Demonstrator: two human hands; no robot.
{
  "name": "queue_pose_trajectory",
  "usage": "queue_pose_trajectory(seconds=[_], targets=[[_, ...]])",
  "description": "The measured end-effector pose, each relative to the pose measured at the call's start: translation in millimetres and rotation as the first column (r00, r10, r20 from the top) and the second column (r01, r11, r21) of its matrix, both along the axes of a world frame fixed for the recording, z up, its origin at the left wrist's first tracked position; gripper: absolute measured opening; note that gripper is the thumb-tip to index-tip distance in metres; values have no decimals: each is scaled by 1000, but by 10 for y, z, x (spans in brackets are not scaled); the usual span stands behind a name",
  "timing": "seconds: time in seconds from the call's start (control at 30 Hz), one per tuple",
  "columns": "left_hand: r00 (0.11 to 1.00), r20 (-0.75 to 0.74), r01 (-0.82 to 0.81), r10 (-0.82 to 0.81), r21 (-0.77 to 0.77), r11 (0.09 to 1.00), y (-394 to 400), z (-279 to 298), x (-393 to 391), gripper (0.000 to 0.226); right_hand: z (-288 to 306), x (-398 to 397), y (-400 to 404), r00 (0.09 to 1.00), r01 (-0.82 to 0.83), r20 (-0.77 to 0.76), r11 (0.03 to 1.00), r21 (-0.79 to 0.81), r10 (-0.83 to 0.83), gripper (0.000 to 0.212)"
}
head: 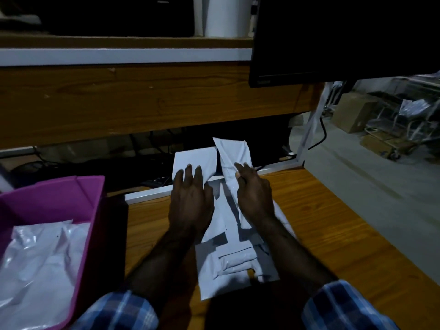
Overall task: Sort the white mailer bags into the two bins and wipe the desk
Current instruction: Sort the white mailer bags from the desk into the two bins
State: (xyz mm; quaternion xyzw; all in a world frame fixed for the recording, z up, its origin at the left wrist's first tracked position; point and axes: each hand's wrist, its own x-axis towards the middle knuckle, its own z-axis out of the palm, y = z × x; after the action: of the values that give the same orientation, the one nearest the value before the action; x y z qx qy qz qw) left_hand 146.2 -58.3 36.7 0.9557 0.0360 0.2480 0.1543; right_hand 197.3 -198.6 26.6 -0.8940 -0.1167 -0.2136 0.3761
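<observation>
A pile of white mailer bags lies on the wooden desk in front of me. My left hand rests flat, fingers straight, on a flat mailer that juts past the desk's far edge. My right hand pinches a folded, partly raised mailer between thumb and fingers. A pink bin at my left holds several white mailers. Only this one bin is in view.
A dark monitor hangs over the desk's far right. Behind stands a wooden shelf unit with a white roll on top. Cables run under it. Cardboard boxes sit on the floor at right.
</observation>
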Motion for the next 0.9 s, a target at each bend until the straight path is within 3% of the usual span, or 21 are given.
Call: queue_pose_trajectory(seconds=[0.33,0.5,0.7,0.83,0.9], targets=[[988,109,-117,113,24,993,1279,585,-767,52,585,-671,1235,978,-190,-52,963,191,203,32],[988,53,-149,145,78,986,2166,557,-1185,53,718,-1084,2098,957,-246,-108,951,187,269,32],[985,-15,-168,172,143,975,2867,384,-1629,50,674,-1537,2957,958,-180,-209,980,88,194,35],[966,-189,-138,176,200,970,3074,200,-1727,54,573,-1741,3260,964,-144,-228,990,3,141,38],[952,-246,-151,183,143,978,3138,88,-1720,59,485,-1787,3334,964,-123,-240,992,-27,113,39]])
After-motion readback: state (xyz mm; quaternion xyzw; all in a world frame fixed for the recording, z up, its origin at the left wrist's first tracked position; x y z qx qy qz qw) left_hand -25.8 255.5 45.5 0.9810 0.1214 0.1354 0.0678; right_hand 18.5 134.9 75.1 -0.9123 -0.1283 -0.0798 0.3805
